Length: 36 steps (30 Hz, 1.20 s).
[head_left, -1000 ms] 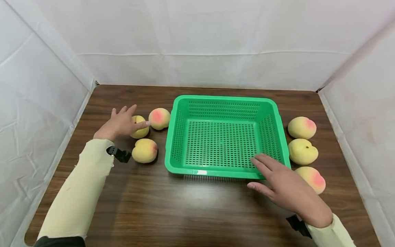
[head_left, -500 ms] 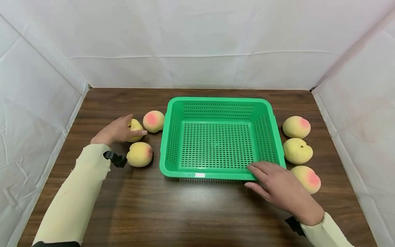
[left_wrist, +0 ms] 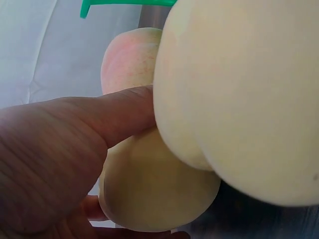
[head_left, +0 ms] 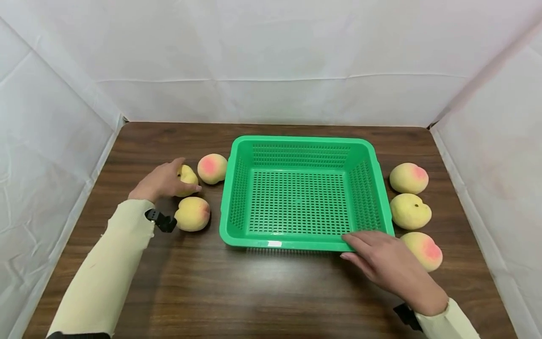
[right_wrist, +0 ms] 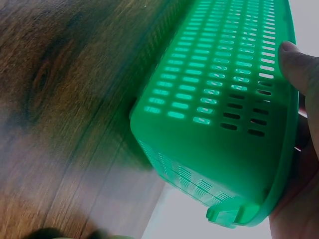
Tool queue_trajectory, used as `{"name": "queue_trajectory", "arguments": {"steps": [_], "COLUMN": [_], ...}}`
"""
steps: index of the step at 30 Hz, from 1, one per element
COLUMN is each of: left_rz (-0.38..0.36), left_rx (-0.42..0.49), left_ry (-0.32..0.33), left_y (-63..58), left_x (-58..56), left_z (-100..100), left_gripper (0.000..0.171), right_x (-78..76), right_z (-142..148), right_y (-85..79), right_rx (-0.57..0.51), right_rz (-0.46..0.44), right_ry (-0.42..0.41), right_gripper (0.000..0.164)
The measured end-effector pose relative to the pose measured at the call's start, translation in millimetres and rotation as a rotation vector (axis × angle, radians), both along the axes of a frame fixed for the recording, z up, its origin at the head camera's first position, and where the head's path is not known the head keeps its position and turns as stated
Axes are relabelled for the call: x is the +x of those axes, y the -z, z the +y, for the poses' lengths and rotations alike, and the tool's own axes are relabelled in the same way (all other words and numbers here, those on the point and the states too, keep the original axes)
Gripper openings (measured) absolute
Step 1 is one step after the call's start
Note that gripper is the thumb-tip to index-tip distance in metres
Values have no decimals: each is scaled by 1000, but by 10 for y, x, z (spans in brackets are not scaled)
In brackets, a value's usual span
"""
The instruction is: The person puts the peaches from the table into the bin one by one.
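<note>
My left hand [head_left: 160,182] curls round a yellow peach [head_left: 188,174], thumb on its near side and fingers on the far side. In the left wrist view this peach [left_wrist: 159,186] sits between thumb and fingers. A pink-blushed peach [head_left: 212,168] lies just behind it, and another peach [head_left: 192,214] lies in front, near the wrist strap. My right hand [head_left: 387,263] grips the front right corner of a green plastic basket [head_left: 300,139], with the thumb outside the rim and fingers over it. The right wrist view shows the thumb [right_wrist: 294,64] against the perforated wall.
Right of the basket, three peaches stand in a row: a far one [head_left: 409,178], a middle one [head_left: 410,211] and a near one [head_left: 423,251], close to my right hand. White cloth walls [head_left: 271,61] enclose the dark wooden table [head_left: 254,301] at the back and sides.
My left hand has come down from spread fingers and curled round the middle peach on the left. My right hand has lowered from above the basket's corner and taken hold of its rim.
</note>
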<state>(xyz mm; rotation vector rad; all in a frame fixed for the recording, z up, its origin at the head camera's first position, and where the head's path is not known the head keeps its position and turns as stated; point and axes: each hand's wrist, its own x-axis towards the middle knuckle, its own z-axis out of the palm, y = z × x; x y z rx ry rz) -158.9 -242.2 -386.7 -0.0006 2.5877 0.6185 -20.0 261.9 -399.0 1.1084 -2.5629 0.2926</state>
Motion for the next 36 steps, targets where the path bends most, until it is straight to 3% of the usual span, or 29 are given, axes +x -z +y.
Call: {"name": "queue_trajectory", "arguments": {"steps": [14,36], "left_rz": [43,51], "left_rx": [-7,-12], "left_ry": [-17,-26], "left_y": [6,23], "left_x": [-25,-12], "left_z": [31,18], "left_gripper": [90,82], "right_x": [7,-4], "right_z": [27,9], "right_y": [-8,5], "right_rx": [-4,-4], "right_rz": [-18,-36], "right_ry": [18,9], "right_gripper": [61,60]}}
